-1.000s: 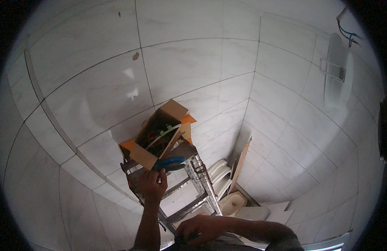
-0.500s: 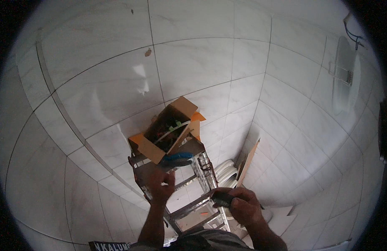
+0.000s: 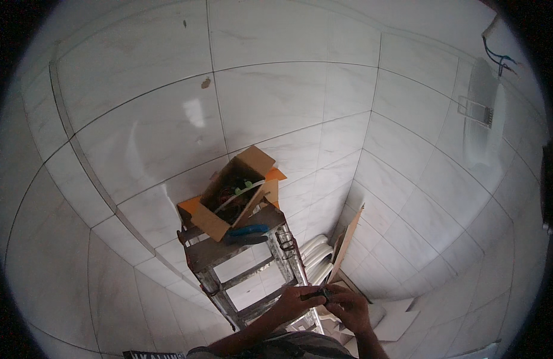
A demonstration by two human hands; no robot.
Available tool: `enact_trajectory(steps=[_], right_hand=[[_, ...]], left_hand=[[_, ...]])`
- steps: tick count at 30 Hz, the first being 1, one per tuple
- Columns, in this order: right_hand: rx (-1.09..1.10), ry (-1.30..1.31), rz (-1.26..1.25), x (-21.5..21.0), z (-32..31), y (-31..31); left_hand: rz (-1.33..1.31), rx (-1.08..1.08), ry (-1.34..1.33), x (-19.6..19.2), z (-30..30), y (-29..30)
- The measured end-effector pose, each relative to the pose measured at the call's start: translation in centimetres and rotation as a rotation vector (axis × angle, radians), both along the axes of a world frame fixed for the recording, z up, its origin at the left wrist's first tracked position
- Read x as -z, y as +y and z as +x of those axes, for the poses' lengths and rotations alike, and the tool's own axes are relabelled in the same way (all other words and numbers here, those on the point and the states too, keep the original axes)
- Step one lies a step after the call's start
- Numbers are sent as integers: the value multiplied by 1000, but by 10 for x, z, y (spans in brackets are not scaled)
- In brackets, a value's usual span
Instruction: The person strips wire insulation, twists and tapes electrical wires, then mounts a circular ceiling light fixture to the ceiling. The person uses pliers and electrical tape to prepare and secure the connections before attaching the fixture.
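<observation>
My left hand [image 3: 294,302] and my right hand [image 3: 347,306] meet low in the view, in front of a metal stepladder [image 3: 240,269]. Both pinch a small dark object [image 3: 321,294] between their fingertips; what it is cannot be made out. On the ladder's top platform lies a blue-handled tool [image 3: 248,231], apart from both hands. Behind it sits an open cardboard box [image 3: 231,194] with orange flaps, holding cables and small parts.
White marble-look tiles cover the walls all around. White pipes [image 3: 315,254] and a cardboard sheet [image 3: 348,239] lean in the corner right of the ladder. Bare wires [image 3: 498,57] stick out of the wall at upper right, above a wire bracket [image 3: 477,110].
My left hand has left the blue-handled tool on the ladder top and dropped down to meet my right hand. Both now hold the small dark object.
</observation>
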State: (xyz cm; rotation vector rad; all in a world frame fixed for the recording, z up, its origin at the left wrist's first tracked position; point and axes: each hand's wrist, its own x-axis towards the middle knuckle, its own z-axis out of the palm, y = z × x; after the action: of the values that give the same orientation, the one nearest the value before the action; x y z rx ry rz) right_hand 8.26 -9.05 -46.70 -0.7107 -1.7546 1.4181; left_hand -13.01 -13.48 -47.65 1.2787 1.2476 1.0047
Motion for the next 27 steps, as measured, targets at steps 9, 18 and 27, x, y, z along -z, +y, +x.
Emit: enact_trajectory(steps=[9, 18, 27], right_hand=[[27, 252, -147, 12, 17, -15], [166, -166, 64, 23, 29, -11], [25, -198, -96, 16, 30, -3]], left_hand=[[-118, 0, -229, 32, 15, 6], [257, -29, 356, 20, 15, 1], [408, -33, 489, 28, 11, 18]])
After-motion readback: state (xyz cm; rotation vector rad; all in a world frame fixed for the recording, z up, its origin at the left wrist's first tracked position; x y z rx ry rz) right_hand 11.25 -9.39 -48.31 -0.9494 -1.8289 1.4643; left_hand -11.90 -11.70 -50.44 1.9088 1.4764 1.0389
